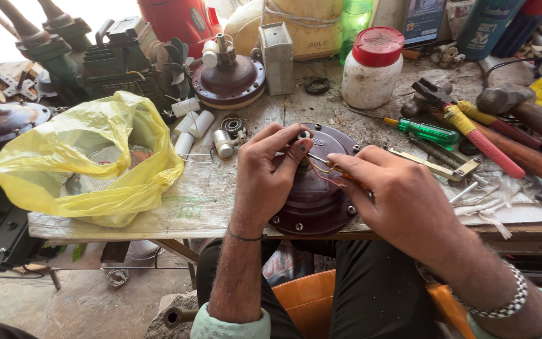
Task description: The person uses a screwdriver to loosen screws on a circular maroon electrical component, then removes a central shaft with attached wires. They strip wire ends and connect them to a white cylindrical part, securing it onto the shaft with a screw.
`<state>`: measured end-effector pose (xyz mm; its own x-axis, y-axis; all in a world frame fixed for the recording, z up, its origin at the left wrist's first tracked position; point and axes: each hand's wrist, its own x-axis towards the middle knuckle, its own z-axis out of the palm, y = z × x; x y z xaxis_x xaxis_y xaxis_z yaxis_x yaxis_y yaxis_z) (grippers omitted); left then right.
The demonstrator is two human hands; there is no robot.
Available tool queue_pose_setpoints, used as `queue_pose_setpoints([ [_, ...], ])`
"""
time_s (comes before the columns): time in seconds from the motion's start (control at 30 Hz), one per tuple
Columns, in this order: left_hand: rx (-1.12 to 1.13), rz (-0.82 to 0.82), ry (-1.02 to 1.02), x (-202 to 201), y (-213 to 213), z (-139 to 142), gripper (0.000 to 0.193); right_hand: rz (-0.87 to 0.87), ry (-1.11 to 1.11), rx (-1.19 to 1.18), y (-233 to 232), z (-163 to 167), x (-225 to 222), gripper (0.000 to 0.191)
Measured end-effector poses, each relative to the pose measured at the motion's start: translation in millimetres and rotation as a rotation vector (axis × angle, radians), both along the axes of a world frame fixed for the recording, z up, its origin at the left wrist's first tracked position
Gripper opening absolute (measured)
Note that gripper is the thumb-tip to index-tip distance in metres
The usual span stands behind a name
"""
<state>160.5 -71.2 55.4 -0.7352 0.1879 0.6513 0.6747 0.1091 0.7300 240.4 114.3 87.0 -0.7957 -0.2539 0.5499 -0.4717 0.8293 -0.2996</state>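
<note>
While the left hand (270,168) pinches thin wires (321,168) w/ the right hand (389,196) atop the round motor housing (315,201) at the worktop (202,201) edge, a hard tug could prob snap them.

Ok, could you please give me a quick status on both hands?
Left hand pinching wires at motor housing centre. Right hand gripping same wires. Housing flat on bench, unobstructed.
</note>
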Motion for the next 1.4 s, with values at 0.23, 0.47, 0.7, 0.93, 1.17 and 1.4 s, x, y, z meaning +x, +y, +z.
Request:
queue_pose_setpoints([
  [0.23, -0.008, 0.002, 0.03, 2, 2, 4, 0.023, -0.111, 0.068, 0.142, -17, -4, 7, 0.038],
  [0.47, -0.051, 0.047, 0.05, -1, 5, 4, 0.018, -0.083, 0.063, 0.084, -19, -9, 3, 0.034],
  [0.7, -0.051, 0.018, 0.037, 0, 9, 3, 0.014, -0.052, 0.072, 0.029, -4, -13, 0, 0.03],
  [0.93, -0.016, 0.001, 0.063, 1, 7, 4, 0.015, -0.147, 0.19, 0.165, -25, -30, 5, 0.039],
  [1.17, -0.062, -0.116, 0.097, -6, 5, 3, 0.012, 0.175, -0.105, -0.216, 13, -3, -19, 0.028],
  [1.4, -0.04, -0.072, -0.001, -10, 0, -3, 0.016, -0.033, -0.026, -0.027, -1, 0, 8, 0.032],
])
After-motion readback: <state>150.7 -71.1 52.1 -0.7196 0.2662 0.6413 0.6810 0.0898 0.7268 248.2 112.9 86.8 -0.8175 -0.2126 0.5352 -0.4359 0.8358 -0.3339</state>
